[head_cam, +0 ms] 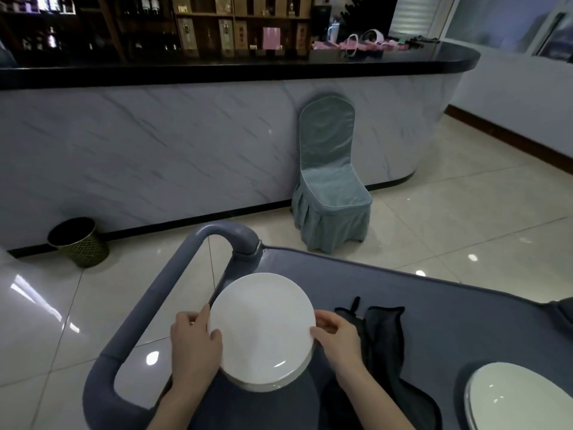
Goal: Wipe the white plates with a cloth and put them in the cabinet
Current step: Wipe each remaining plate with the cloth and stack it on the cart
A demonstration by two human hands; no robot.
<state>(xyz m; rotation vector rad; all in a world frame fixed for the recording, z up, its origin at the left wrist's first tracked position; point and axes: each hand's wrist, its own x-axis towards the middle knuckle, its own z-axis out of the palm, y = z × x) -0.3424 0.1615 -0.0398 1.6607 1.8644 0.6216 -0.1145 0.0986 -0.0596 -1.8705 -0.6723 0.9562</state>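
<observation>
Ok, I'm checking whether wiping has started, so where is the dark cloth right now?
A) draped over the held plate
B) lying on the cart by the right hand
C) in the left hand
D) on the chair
B: the dark cloth lies flat on the cart, while the left hand and the right hand each grip the rim of the white plate.

Cart handle (186,274) close left of plate (260,330); dark cloth (384,333) just right; cart top (409,283) beyond open.
</observation>
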